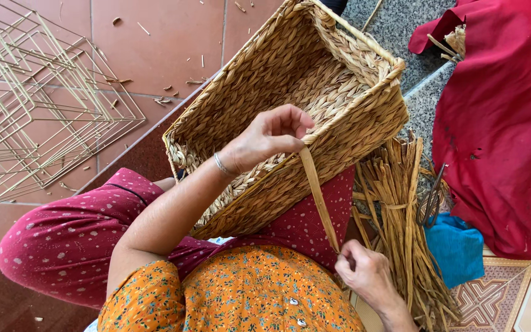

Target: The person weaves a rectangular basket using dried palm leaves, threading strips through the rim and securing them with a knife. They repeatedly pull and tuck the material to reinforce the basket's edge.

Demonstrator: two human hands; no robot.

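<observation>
1. Head view, looking down: one woven basket lies tipped across the person's lap, its open mouth toward 12 o'clock.
2. The left hand has its fingers pinched on the top end of a single flat straw strand at the basket's near rim; the right hand, at 5 o'clock, has its fingers clenched on the strand's lower end, drawing it taut.
3. The strand looks light, pliable and likely to split if creased, so it is best gripped flat near its ends; the basket seems stiff but light, best held by the rim.
4. One bundle of straw lies at 4 o'clock, beside one pair of scissors and one blue cloth.
5. One red cloth fills 3 o'clock; wire frames, too tangled to count, lie on the floor at 9 o'clock.
</observation>
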